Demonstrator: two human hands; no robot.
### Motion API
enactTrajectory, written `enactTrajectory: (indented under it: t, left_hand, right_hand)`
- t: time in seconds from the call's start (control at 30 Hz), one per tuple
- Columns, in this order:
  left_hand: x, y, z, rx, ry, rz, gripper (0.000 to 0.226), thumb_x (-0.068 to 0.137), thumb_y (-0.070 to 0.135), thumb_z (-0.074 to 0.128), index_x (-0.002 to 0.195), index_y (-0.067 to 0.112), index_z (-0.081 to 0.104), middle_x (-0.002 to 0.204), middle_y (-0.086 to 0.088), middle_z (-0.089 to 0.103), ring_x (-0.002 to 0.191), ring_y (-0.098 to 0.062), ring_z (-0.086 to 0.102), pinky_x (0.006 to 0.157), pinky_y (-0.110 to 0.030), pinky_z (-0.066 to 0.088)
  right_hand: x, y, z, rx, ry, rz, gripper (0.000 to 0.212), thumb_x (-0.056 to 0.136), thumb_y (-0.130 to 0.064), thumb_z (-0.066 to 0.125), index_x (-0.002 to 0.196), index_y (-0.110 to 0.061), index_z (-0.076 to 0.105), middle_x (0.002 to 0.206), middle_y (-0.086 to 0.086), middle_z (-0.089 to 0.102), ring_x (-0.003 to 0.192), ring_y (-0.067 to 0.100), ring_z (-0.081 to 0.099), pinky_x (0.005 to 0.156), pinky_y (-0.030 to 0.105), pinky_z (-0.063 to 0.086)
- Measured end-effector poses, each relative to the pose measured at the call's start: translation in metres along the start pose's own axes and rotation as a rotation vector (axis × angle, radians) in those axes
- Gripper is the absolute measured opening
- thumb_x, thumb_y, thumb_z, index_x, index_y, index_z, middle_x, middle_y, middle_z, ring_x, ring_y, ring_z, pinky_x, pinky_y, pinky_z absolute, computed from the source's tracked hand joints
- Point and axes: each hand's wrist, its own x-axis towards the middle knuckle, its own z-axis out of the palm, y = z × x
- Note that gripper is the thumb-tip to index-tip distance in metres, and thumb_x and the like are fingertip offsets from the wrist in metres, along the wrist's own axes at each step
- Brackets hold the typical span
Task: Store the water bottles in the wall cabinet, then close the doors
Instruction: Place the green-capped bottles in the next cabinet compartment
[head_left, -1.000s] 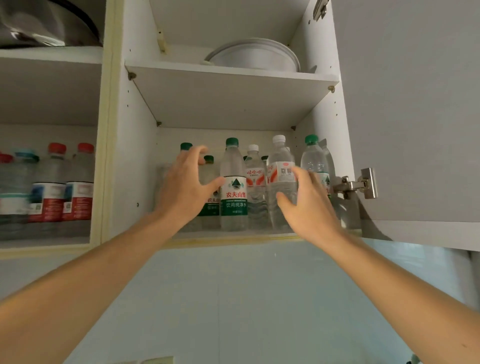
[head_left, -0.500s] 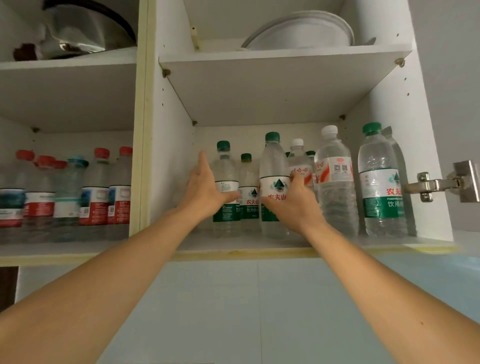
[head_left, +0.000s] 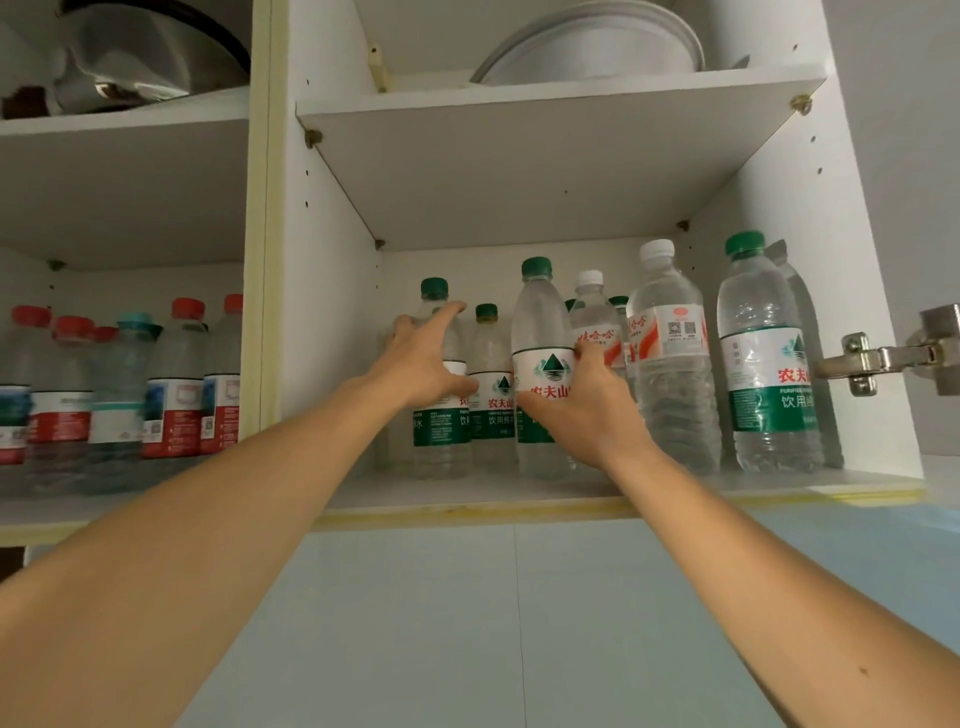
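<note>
Several water bottles stand on the lower shelf (head_left: 467, 493) of the open wall cabinet's right compartment. My left hand (head_left: 423, 364) lies with fairly straight fingers against the leftmost green-capped bottle (head_left: 441, 431), thumb across its label. My right hand (head_left: 582, 410) grips the tall green-capped bottle (head_left: 537, 322) at its label, thumb on the left and fingers round the right. A smaller green-capped bottle (head_left: 491, 358) stands between and behind them. To the right stand a white-capped bottle (head_left: 670, 395) and a large green-labelled bottle (head_left: 769, 389).
The left compartment holds several red-capped bottles (head_left: 176, 389). White plates (head_left: 592, 47) sit on the upper right shelf, a metal pot (head_left: 130, 57) on the upper left. A door hinge (head_left: 878, 361) juts out at the right, with the open grey door (head_left: 914, 156) beyond.
My right hand has moved left from the white-capped bottle onto the tall green-capped bottle and closed round it. My left hand has settled on the leftmost bottle. The view has shifted left and closer.
</note>
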Motion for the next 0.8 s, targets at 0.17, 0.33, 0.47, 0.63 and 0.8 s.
enactTrajectory:
  t: [0.17,0.33,0.47,0.63,0.8]
  left_hand:
    - [0.004,-0.005,-0.014,0.327,-0.001,-0.018,0.110,0.070,0.054,0.085,0.155,0.037,0.017,0.148,-0.022,0.033,0.137,-0.040,0.030,0.106,-0.053,0.037]
    - [0.004,-0.009,-0.028,0.710,0.016,0.003,0.115,0.061,0.079,0.074,0.152,0.032,0.022,0.144,-0.019,0.041,0.131,-0.036,0.036,0.103,-0.048,0.033]
    - [0.002,-0.011,-0.040,0.937,-0.006,0.034,0.114,0.061,0.092,0.059,0.149,0.027,0.026,0.142,-0.022,0.047,0.131,-0.038,0.040,0.112,-0.056,0.022]
    - [-0.008,-0.016,-0.048,1.163,0.009,0.092,0.110,0.069,0.097,0.035,0.154,0.028,0.024,0.145,-0.023,0.048,0.142,-0.041,0.032,0.117,-0.066,-0.005]
    - [-0.016,-0.012,-0.045,1.338,-0.012,0.073,0.109,0.077,0.092,0.032,0.159,0.023,0.015,0.160,-0.022,0.028,0.151,-0.044,0.013,0.115,-0.068,-0.014]
  right_hand:
    - [0.000,-0.002,-0.001,0.015,-0.016,0.000,0.063,0.085,-0.029,0.079,0.133,-0.011,0.042,0.125,0.010,0.064,0.108,0.027,0.066,0.086,0.044,0.060]
    - [-0.001,-0.001,0.001,0.045,-0.035,0.002,0.063,0.085,-0.028,0.079,0.134,-0.011,0.043,0.125,0.008,0.064,0.107,0.025,0.066,0.082,0.038,0.061]
    - [-0.002,-0.003,-0.002,0.052,-0.065,0.004,0.058,0.084,-0.029,0.080,0.130,-0.013,0.047,0.118,0.005,0.066,0.101,0.021,0.067,0.080,0.035,0.060]
    - [0.006,-0.017,-0.010,-0.017,-0.224,0.035,0.062,0.081,-0.031,0.083,0.130,-0.014,0.049,0.121,0.004,0.066,0.105,0.022,0.067,0.091,0.042,0.059]
    - [0.016,-0.032,-0.003,-0.075,-0.367,0.036,0.052,0.082,-0.030,0.082,0.123,-0.015,0.054,0.115,0.002,0.070,0.100,0.020,0.069,0.086,0.040,0.061]
